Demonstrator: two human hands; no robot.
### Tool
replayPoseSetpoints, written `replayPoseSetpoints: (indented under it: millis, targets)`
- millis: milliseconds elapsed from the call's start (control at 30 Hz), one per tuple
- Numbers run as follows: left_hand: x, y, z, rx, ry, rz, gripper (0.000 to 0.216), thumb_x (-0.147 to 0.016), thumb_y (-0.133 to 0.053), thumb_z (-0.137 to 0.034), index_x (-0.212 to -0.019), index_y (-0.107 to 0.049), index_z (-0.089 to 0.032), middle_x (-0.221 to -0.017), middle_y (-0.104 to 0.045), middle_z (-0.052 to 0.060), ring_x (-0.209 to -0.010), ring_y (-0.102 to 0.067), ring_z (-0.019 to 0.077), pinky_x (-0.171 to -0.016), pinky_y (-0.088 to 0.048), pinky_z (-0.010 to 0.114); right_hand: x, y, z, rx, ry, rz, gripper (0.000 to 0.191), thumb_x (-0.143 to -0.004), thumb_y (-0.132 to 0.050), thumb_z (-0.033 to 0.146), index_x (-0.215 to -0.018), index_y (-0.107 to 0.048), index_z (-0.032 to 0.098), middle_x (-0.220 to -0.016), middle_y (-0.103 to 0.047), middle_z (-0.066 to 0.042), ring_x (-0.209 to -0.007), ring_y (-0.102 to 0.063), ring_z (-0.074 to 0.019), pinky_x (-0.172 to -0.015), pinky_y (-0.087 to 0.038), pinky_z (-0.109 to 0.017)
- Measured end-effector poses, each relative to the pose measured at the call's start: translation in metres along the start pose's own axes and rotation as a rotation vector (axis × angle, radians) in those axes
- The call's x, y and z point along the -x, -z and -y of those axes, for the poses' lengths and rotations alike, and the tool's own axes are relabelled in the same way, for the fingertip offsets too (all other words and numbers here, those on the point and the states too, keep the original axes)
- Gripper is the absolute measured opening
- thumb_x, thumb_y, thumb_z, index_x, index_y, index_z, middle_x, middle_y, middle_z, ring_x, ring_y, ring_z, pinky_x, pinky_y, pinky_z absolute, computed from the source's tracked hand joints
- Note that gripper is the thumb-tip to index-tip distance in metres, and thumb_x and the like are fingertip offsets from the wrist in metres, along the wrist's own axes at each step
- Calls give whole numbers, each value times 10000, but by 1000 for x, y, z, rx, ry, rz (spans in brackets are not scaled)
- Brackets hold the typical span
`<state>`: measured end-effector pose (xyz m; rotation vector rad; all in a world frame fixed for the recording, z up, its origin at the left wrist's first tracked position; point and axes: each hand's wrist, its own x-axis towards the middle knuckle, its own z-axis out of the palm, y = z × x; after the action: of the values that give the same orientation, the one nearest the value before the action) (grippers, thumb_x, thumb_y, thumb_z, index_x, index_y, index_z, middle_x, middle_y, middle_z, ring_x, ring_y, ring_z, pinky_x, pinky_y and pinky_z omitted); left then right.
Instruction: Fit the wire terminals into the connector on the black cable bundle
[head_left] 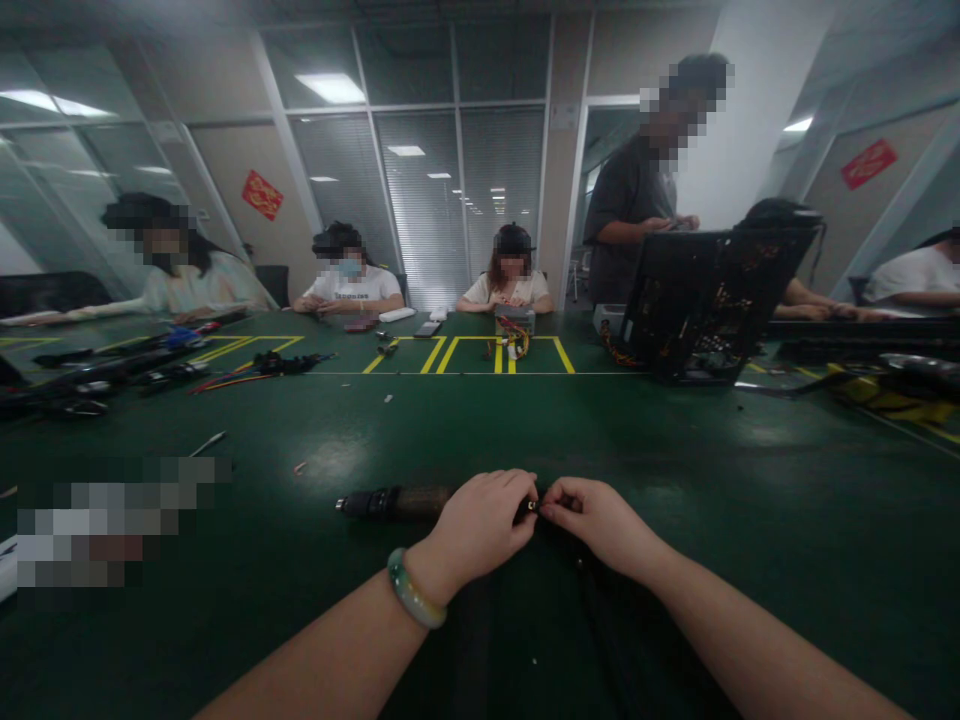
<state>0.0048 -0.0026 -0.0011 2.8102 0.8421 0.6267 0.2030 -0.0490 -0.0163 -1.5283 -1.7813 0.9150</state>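
Note:
A dark, round-bodied electric screwdriver (409, 502) lies across the green table with its metal tip to the left. My left hand (484, 520), a jade-coloured bangle (416, 590) on its wrist, is closed around the rear end of the tool. A small brass-coloured spot shows at that end, beside my fingertips. Close to it on the right, my right hand (596, 515) is closed in a pinch. What its fingers hold is too small and dark to make out. Something dark, perhaps a cord (589, 590), runs below my right hand.
Facing me, several people sit across the green table (315, 580); one person stands behind a black computer case (697, 305). A power supply with coloured wires (514, 322) sits far centre. Dark parts and cables (277, 362) lie left. A blurred-out object (97, 530) is near left.

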Motion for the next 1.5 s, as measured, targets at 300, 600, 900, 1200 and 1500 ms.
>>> replayPoseSetpoints:
  millis: [300,600,900,1200,1500]
  targets:
    - [0,-2,2,1,-8,4,105,-871,-572,-194,-975,-575,-210,-1116,-631,17,-1015,-596,203,-906,-468,372,0,0,0,9,7,-4,120,-888,-580,295,-874,-665,213,-805,-679,22,-726,-608,-150,-620,-412,-233]
    - [-2,-1,2,-11,-30,27,154,-864,-564,-148,-1000,-580,-218,-1120,-639,10,-1029,-591,193,-943,-450,373,1,-2,1,58,-7,-21,139,-894,-566,297,-867,-663,202,-791,-677,9,-696,-601,-149,-583,-392,-226]
    - [0,0,0,-11,13,7,151,-842,-576,-208,-993,-565,-200,-1113,-627,49,-1012,-601,222,-911,-474,377,-1,0,3,10,-16,-18,141,-878,-591,306,-861,-677,196,-798,-680,10,-733,-612,-156,-638,-426,-236]
    - [-1,-1,1,-27,-20,19,120,-866,-542,-159,-970,-579,-206,-1109,-642,33,-1013,-599,211,-908,-471,388,2,-1,3,65,-19,-21,139,-893,-570,313,-867,-663,212,-786,-673,13,-672,-592,-144,-569,-393,-226]
    - [0,-1,-1,-20,13,6,168,-845,-576,-210,-1012,-556,-201,-1129,-626,56,-1030,-600,224,-915,-471,378,-1,-3,-1,-3,-10,-23,143,-877,-587,311,-865,-680,204,-803,-685,15,-750,-619,-160,-648,-419,-238]
